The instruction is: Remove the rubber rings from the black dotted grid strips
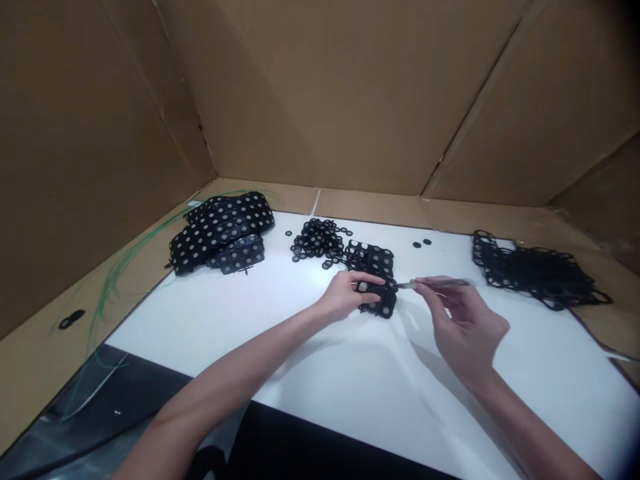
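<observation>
A craft knife [435, 284] at a dotted black sheet [385, 305]

From the head camera, the two forearms come in from the bottom of the frame and meet just below centre, over a white board [300, 353]. The left hand [345, 297] lies curled on the dotted black sheet, its fingers [373, 281] pressed down across the sheet and bent around its edge. A grey disc shows between them. The right hand [465, 320] pinches the slim craft knife between thumb and fingertips, its metal tip just beside the left fingers at the sheet's edge. Whether the tip touches the sheet cannot be told.

The sheet lies in the middle of the frame, partly under the left hand, and it is pierced with rows of round holes filled by grey discs. Above it, toward top centre, sits a loose heap of small black rings [317, 240], with two small black discs [421, 243] off to its right. At upper left lies a stack of similar dotted sheets [220, 230], with thin green wires [113, 280] trailing beside it on the cardboard base [47, 363]. At right lies a tangled pile of black lattice [535, 273]. Cardboard walls [325, 87] rise behind everything.
</observation>
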`<state>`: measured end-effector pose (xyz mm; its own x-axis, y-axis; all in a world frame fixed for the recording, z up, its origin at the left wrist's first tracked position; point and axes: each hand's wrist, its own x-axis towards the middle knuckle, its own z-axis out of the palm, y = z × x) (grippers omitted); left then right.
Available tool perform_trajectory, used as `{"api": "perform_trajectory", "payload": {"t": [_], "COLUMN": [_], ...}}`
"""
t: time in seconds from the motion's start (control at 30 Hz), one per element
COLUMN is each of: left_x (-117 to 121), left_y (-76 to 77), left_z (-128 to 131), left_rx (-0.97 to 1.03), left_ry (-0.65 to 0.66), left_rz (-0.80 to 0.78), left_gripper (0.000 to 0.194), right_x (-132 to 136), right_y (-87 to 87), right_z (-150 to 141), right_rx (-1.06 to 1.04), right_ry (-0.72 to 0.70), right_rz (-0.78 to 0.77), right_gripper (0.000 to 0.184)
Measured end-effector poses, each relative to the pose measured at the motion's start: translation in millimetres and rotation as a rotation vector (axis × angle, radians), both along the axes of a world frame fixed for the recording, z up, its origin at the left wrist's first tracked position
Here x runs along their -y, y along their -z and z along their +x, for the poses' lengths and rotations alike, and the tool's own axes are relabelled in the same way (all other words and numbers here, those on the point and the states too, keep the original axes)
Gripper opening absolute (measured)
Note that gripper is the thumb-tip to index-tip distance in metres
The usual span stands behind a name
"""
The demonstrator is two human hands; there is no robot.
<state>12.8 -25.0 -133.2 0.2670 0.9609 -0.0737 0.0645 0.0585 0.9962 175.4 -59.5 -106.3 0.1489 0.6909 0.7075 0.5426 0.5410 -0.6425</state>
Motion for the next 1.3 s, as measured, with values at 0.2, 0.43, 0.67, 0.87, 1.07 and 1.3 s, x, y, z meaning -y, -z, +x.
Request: {"api": "perform_trajectory", "payload": {"t": [0.2, 0.43, 0.67, 0.87, 1.07, 1.3], "left_x": [1.2, 3.0, 2.3, 2.4, 2.5, 1.4], "left_y": [-6.9, -11.1, -6.4, -9.4, -11.8, -8.2], "left_z": [0.4, 3.1, 1.0, 1.1, 0.3, -0.9], "left_rx": [0.032, -0.054, -0.053, -0.069, -0.095, -0.078], "left_ry": [-0.011, -0.021, 0.013, 0.029, 0.015, 0.055], "left_rz": [0.068, 0.035, 0.073, 0.063, 0.081, 0.058], "left_gripper": [0.035, 0.036, 0.036, 0.038, 0.039, 0.041], "right_x": [0.3, 0.2, -2.6, -2.9, -3.3, -3.1], "right_y": [3.0, -3.8, -1.1, 0.1, 0.5, -0.6], "right_z": [-1.0, -4.3, -2.9, -3.1, -3.4, -4.5], "right_rx": [-0.049, -0.194, -0.136, -0.111, -0.096, -0.051], "right_ry": [-0.015, -0.134, -0.169, -0.176, -0.181, -0.160], "right_rz": [-0.003, -0.118, -0.099, -0.088, -0.094, -0.096], "right_gripper": [0.014, 0.005, 0.004, 0.007, 0.006, 0.004]}}
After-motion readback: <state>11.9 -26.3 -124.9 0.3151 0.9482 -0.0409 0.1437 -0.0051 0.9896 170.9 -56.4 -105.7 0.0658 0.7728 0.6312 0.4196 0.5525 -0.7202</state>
